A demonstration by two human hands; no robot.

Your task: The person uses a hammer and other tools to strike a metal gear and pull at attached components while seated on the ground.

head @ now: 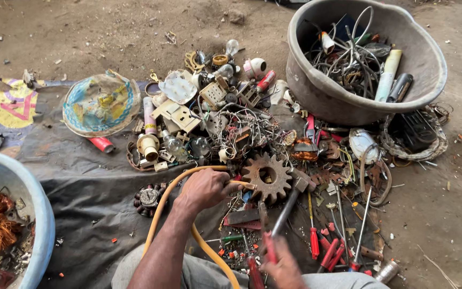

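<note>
My left hand [205, 188] is closed on a yellow hose [162, 200] that loops over the dark cloth, and it pins the hose end beside a rusty gear wheel [266, 176]. My right hand [283, 265] grips the red-handled end of a hammer [290, 200]. The hammer's metal head lies just right of the gear. Red-handled screwdrivers [314, 241] and thin metal rods lie to the right of the hammer.
A heap of scrap switches, bulbs and tangled wire [241, 126] covers the cloth. A grey tub [316, 88] of wire and tubes stands at the back right. A blue basin [41, 214] with copper coils is at the left. A clear dish [101, 104] lies behind.
</note>
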